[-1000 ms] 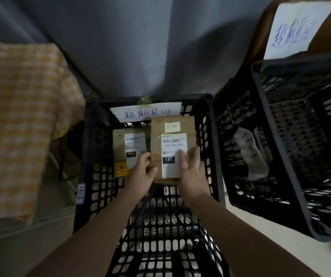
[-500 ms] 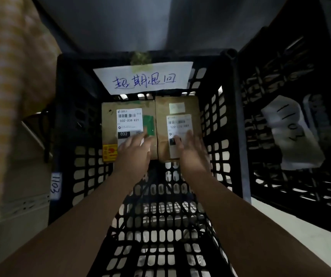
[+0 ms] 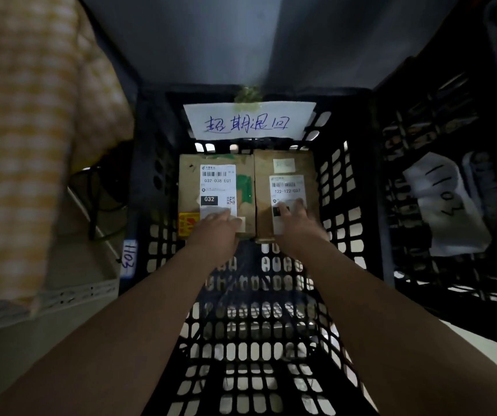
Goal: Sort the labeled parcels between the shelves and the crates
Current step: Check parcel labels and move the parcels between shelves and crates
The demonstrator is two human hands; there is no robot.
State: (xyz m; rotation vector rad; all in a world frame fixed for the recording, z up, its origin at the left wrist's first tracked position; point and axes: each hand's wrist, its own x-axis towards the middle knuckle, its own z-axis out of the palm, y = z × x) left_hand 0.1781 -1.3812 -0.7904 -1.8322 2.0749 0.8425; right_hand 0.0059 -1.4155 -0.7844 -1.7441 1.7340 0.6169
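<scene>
Two brown parcels lie flat, touching side by side, against the far wall of the black crate (image 3: 352, 223), long axes running near to far, labels up. The left hand (image 3: 215, 232) rests released fingers on the left parcel (image 3: 217, 175). The right hand (image 3: 296, 223) lays straight fingers on the right parcel (image 3: 286, 163).

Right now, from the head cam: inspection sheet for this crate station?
Surface: slotted floor of the black crate.
Job's things: parcel 032 and parcel 122 lie flat, side by side, against the far wall under the handwritten sign.
Clutter: nothing seen.
Hands: left hand flat on parcel 032; right hand flat on parcel 122; neither grips.
Cables: dark cable outside the crate's left wall.
Surroundings: second crate with paper tag right; checked cloth left.
</scene>
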